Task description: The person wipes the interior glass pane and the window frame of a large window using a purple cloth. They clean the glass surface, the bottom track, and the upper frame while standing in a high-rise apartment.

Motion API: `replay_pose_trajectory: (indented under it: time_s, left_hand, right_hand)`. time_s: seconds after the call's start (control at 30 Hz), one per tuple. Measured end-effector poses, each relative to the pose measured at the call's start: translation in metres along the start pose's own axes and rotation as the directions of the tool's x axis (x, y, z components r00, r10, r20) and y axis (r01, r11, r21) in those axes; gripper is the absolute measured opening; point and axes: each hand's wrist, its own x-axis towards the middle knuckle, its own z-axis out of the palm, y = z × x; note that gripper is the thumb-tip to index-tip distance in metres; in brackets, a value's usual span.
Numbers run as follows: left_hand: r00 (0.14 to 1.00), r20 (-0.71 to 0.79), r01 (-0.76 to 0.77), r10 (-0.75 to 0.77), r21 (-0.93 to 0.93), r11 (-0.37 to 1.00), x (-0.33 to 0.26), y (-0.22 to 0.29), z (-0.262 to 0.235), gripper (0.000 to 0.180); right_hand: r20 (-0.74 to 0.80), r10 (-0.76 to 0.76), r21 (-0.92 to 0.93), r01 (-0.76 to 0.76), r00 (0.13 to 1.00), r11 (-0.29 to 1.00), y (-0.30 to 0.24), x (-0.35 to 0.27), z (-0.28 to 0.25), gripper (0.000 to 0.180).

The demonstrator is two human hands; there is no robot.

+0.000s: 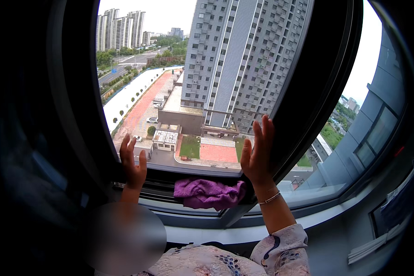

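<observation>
two bare hands press flat against a window pane (202,92), seen from the head camera. the left hand (132,164) has its fingers spread open near the pane's lower left corner, holding nothing. the right hand (257,154), wearing a thin bracelet (269,198), lies open by the dark frame (308,96). a crumpled purple cloth (209,193) sits on the sill track between both wrists, apart from them.
</observation>
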Motion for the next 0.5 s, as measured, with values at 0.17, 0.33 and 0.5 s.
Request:
replay_pose_trajectory:
  time_s: [0.17, 0.33, 0.5]
  left_hand:
    - [0.879, 0.474, 0.199, -0.049, -0.271, 0.942, -0.085, 0.047, 0.012, 0.027]
    - [0.744, 0.663, 0.151, -0.081, -0.048, 0.987, -0.098, 0.080, 0.024, 0.026]
    - [0.744, 0.667, 0.144, -0.042, -0.099, 0.985, -0.102, 0.075, 0.022, 0.017]
  right_hand:
    - [0.465, 0.052, 0.217, -0.171, 0.884, 0.961, -0.029, -0.122, -0.025, 0.032]
    - [0.621, 0.278, -0.136, -0.249, 0.733, 0.959, -0.021, -0.183, -0.023, 0.032]
    - [0.687, 0.395, -0.089, -0.469, 0.610, 0.879, -0.011, -0.188, -0.032, 0.020]
